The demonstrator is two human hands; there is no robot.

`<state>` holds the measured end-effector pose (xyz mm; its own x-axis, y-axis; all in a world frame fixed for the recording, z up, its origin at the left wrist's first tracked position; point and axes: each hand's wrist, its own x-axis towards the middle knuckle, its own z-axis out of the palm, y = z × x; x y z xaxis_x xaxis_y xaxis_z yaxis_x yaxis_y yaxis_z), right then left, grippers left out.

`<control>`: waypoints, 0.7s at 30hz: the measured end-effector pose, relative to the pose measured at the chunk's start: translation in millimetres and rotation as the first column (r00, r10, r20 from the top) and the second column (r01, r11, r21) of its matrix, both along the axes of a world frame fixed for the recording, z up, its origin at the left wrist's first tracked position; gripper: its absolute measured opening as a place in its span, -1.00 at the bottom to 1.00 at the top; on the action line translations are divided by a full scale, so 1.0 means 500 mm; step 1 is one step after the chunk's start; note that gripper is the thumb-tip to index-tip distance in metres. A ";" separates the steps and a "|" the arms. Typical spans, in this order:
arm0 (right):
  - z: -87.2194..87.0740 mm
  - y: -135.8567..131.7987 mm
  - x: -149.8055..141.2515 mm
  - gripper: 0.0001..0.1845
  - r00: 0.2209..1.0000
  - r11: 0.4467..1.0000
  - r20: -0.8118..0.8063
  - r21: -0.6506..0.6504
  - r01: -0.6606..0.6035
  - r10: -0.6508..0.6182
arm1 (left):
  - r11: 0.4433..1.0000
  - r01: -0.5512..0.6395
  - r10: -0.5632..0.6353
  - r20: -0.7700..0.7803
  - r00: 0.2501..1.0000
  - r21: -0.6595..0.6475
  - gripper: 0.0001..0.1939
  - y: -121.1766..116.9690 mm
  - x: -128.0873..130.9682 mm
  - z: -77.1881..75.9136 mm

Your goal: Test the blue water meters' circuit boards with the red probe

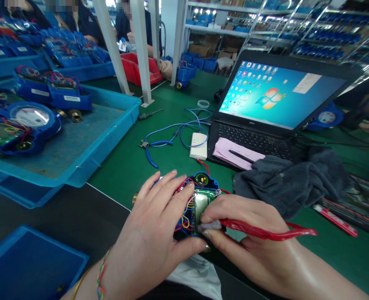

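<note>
A blue water meter [203, 199] with an exposed circuit board, small display and coloured wires lies at the table's near edge. Across its left part is my left hand [154, 231], fingers over the top and thumb at the near side, gripping it. My right hand [249, 233] is closed in a pinch on a grey-tipped connector [209, 226] with a red-wrapped cable [265, 231]. The connector's tip is against the right side of the board; its exact contact is hidden by my fingers. A brass fitting [134, 198] shows just left of my left hand.
A laptop [249, 133] stands behind, with a white box [198, 146] on a blue cable beside it. Pliers [149, 150], a screwdriver [151, 113], a dark cloth [284, 183] and a red-and-white marker [336, 220] lie around. A blue tray [109, 137] holds several meters. People sit beyond.
</note>
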<state>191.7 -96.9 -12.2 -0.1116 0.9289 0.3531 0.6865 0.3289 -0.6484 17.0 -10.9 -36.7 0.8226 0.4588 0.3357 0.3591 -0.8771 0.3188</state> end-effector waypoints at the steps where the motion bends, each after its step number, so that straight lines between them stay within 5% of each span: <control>1: 0.000 0.000 0.000 -0.89 1.000 1.000 -0.003 -0.001 -0.001 0.001 | 1.000 0.002 -0.002 0.003 1.000 0.000 -0.32 0.000 0.001 0.000; 21: 0.000 0.001 -0.001 -0.90 1.000 1.000 0.003 0.008 -0.007 0.007 | 1.000 0.010 -0.010 0.011 1.000 0.014 -0.33 0.000 0.002 0.004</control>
